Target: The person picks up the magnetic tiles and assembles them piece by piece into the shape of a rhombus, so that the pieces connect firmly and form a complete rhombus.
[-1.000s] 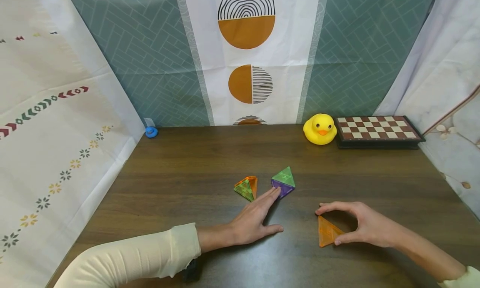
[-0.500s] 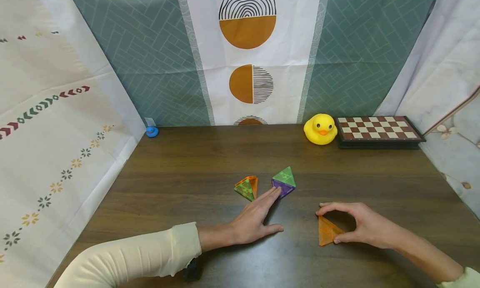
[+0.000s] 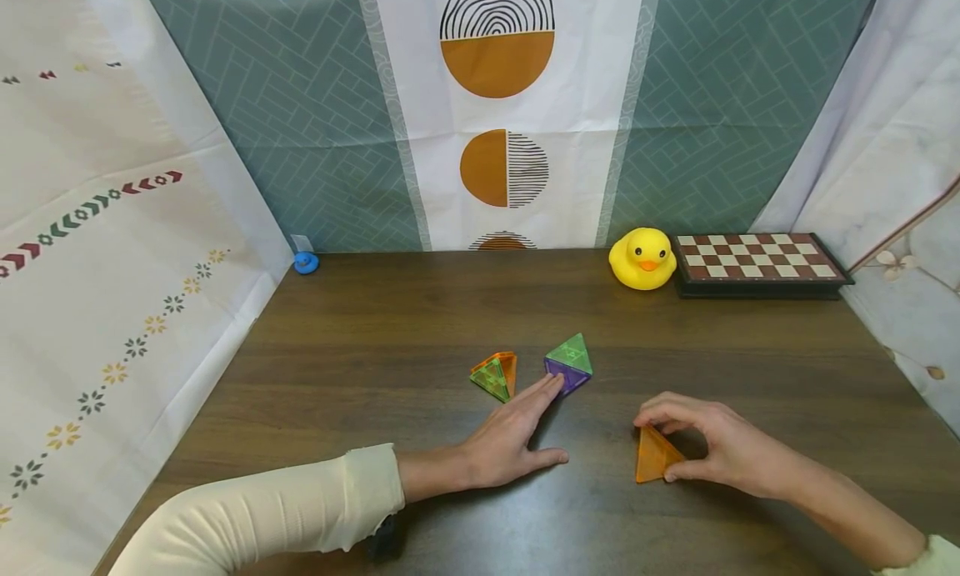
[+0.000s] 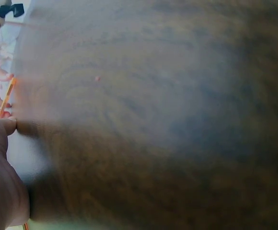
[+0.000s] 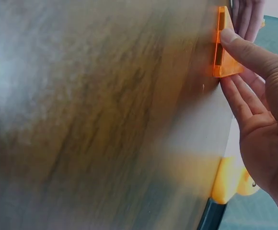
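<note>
My right hand (image 3: 712, 443) pinches an orange translucent triangular magnetic tile (image 3: 654, 457) between thumb and fingers. In the right wrist view the tile (image 5: 227, 45) stands at a slant, its thick edge facing the camera. My left hand (image 3: 504, 447) lies flat on the table with straight fingers. Its fingertips rest on a purple triangular tile (image 3: 573, 377), partly covering it. A green triangular tile (image 3: 572, 353) adjoins the purple one along its far edge. Left of these, a green triangular tile (image 3: 491, 379) overlaps an orange tile (image 3: 510, 361), just beyond the left hand.
At the back of the brown wooden table (image 3: 360, 309) sit a yellow rubber duck (image 3: 642, 259) and a checkered board-game box (image 3: 761, 265). A small blue duck (image 3: 306, 262) is at the far left corner. Patterned cloths hang behind and at both sides.
My right fingers have curled in more and the orange tile in them has tipped up slightly. The left hand has stayed in place on the purple tile.
</note>
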Available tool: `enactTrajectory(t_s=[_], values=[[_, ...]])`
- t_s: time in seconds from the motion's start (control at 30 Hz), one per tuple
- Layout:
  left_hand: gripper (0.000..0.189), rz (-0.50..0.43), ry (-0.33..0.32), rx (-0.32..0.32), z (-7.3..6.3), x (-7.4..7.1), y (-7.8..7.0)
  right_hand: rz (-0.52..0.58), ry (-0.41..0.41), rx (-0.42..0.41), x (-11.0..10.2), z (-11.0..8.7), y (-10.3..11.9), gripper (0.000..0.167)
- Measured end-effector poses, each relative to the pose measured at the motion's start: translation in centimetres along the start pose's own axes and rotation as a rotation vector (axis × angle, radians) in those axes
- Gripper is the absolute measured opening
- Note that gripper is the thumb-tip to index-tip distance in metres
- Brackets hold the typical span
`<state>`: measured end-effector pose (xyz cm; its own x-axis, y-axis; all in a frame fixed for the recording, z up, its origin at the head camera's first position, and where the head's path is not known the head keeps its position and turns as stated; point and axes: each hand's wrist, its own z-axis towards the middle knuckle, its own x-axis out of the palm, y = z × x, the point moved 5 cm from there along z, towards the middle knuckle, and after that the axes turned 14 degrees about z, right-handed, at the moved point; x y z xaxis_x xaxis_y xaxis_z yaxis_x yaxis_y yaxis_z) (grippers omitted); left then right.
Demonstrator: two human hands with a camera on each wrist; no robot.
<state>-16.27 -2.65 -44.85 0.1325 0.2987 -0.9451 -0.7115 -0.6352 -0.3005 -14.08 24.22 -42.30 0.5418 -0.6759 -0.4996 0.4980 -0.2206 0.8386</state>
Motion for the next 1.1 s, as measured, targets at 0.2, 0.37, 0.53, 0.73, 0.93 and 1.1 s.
enactTrajectory(t_s=[0.2, 0.37, 0.53, 0.73, 0.93, 1.1], values=[[0.097, -0.001, 0.002, -0.002, 0.0, -0.1, -0.1, -0.018, -0.024, 0.054, -0.1, 0.3, 0.1, 0.064], [0.098, 0.001, -0.002, 0.000, 0.0, -0.1, -0.1, -0.031, -0.025, 0.071, -0.3, 0.5, 0.0, 0.065], [0.098, -0.002, -0.005, 0.002, 0.0, -0.1, -0.1, -0.009, -0.010, 0.098, -0.5, 0.7, -0.2, 0.066], [0.098, -0.005, 0.002, -0.002, 0.0, -0.1, -0.2, 0.049, -0.015, 0.160, -0.7, 0.7, -0.4, 0.065], [0.098, -0.008, 0.008, -0.008, 0.0, -0.1, -0.2, 0.038, -0.038, 0.178, -1.0, 0.7, -0.6, 0.054], [0.098, -0.006, 0.008, -0.014, 0.0, -0.1, -0.1, 0.038, -0.035, 0.177, -1.3, 0.8, -0.7, 0.038]])
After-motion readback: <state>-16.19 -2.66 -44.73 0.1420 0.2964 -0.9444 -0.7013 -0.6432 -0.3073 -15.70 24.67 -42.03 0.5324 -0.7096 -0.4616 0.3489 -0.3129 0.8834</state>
